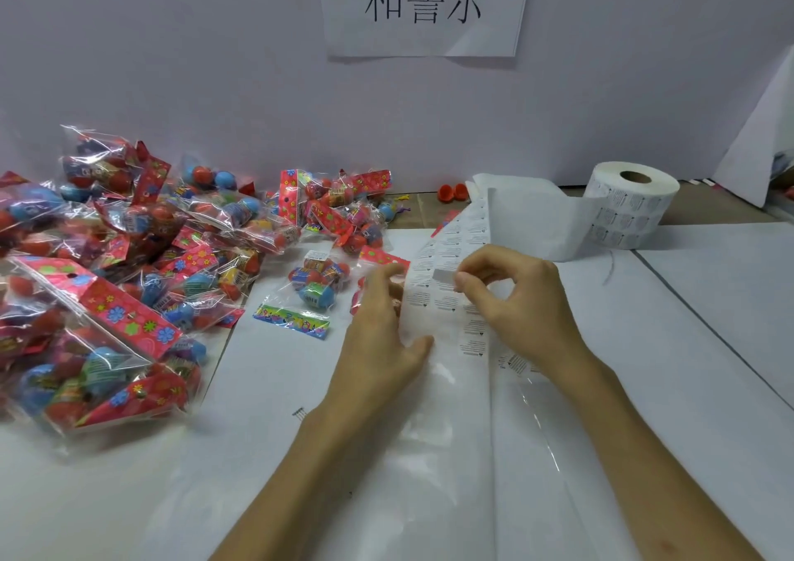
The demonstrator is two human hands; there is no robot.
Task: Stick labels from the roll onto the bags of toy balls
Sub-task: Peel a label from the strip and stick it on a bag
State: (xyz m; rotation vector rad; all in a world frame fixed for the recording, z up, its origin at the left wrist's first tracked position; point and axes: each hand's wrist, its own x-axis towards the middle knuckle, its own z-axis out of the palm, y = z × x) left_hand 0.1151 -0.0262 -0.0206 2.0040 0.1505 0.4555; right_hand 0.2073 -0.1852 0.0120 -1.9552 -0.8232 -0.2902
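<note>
A white label roll stands at the back right. Its strip of printed labels trails forward to my hands. My right hand pinches a small white label between thumb and forefinger, partly peeled off the strip. My left hand rests on the strip's left edge with its fingers nearly straight, holding it down. Just left of my hands lies one bag of toy balls with a green header card. A second bag with a red header is partly hidden behind my left hand.
A big heap of clear bags with red and blue balls fills the left side up to the wall. Two loose red ball halves lie by the wall. White paper covers the table. A sign hangs on the wall.
</note>
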